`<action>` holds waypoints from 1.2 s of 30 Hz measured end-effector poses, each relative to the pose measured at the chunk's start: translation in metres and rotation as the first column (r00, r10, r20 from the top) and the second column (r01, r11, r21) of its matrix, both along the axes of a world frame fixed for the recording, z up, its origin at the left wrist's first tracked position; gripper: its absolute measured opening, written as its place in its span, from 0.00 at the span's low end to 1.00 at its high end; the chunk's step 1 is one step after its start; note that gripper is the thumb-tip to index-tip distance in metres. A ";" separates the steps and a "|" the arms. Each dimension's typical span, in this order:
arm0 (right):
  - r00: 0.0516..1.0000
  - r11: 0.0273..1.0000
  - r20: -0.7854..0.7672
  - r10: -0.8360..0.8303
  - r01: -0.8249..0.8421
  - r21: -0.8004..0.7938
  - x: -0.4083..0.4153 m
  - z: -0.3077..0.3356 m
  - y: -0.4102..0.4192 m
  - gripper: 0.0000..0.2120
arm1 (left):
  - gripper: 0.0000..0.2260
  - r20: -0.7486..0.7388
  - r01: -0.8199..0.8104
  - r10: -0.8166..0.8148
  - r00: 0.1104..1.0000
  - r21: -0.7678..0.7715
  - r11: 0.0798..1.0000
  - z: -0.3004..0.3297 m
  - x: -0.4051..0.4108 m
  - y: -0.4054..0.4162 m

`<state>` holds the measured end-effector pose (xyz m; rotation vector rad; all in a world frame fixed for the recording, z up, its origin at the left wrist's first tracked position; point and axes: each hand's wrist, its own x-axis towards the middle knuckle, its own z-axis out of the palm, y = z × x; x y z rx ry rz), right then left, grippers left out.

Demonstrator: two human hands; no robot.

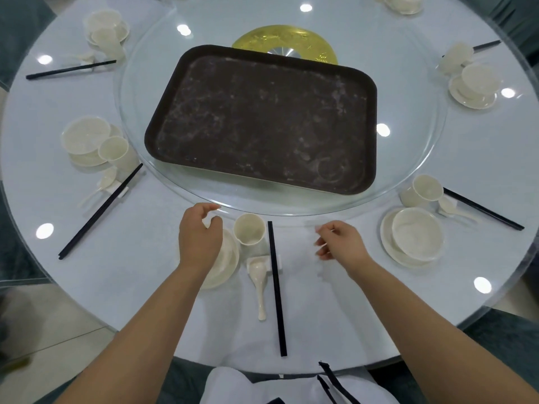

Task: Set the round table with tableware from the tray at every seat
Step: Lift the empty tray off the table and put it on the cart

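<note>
A dark brown tray (262, 121) lies bare on the glass turntable (420, 158) in the table's middle. At the near seat stand a cream cup (249, 230), a plate with a bowl (226, 263), a spoon (259, 282) on a small rest, and black chopsticks (277, 290). My left hand (199, 237) hovers over the plate and bowl with fingers loosely curled, holding nothing. My right hand (339, 242) hangs above the tablecloth right of the chopsticks, fingers loosely curled and slightly blurred, holding nothing.
Place settings of bowl, plate, cup, spoon and chopsticks stand around the round table (145, 258): near left (87, 141), far left (106, 27), near right (417, 231), far right (475, 83). A gold disc (285, 39) sits behind the tray. Chairs ring the table.
</note>
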<state>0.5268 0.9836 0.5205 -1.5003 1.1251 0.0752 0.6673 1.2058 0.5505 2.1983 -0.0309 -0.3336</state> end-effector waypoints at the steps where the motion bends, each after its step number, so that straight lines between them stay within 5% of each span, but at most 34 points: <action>1: 1.000 0.999 -0.002 -0.015 0.015 -0.052 0.003 0.002 -0.009 0.09 | 0.09 0.000 0.001 -0.001 1.000 0.001 1.000 0.001 0.004 -0.003; 9: 0.990 0.899 0.027 -0.135 0.134 -0.416 0.029 0.009 -0.068 0.01 | 0.11 -0.113 -0.019 0.019 0.993 0.003 1.000 -0.003 0.044 -0.037; 14: 0.974 0.812 -0.054 -0.220 0.152 -0.564 0.052 0.012 -0.094 0.16 | 0.21 -0.228 -0.146 0.121 0.966 -0.095 0.985 -0.009 0.078 -0.063; 19: 0.970 0.858 -0.115 -0.215 0.131 -0.497 0.074 0.008 -0.119 0.23 | 0.30 -0.382 -0.413 0.327 0.864 -0.167 0.895 -0.022 0.113 -0.078; 23: 0.968 0.898 -0.139 -0.209 0.134 -0.420 0.085 0.000 -0.134 0.26 | 0.33 -0.299 -0.516 0.459 0.836 -0.150 0.843 -0.032 0.118 -0.085; 29: 0.965 0.890 -0.136 -0.225 0.147 -0.432 0.088 -0.015 -0.150 0.17 | 0.34 -0.222 -0.649 0.615 0.757 -0.149 0.746 -0.036 0.115 -0.100; 32: 0.957 0.868 -0.176 -0.230 0.120 -0.483 0.087 -0.022 -0.155 0.11 | 0.32 -0.331 -0.706 0.637 0.696 -0.152 0.692 -0.040 0.122 -0.097; 36: 0.949 0.861 -0.222 -0.225 0.087 -0.501 0.090 -0.026 -0.159 0.12 | 0.17 -0.522 -0.728 0.546 0.655 -0.240 0.642 -0.040 0.128 -0.096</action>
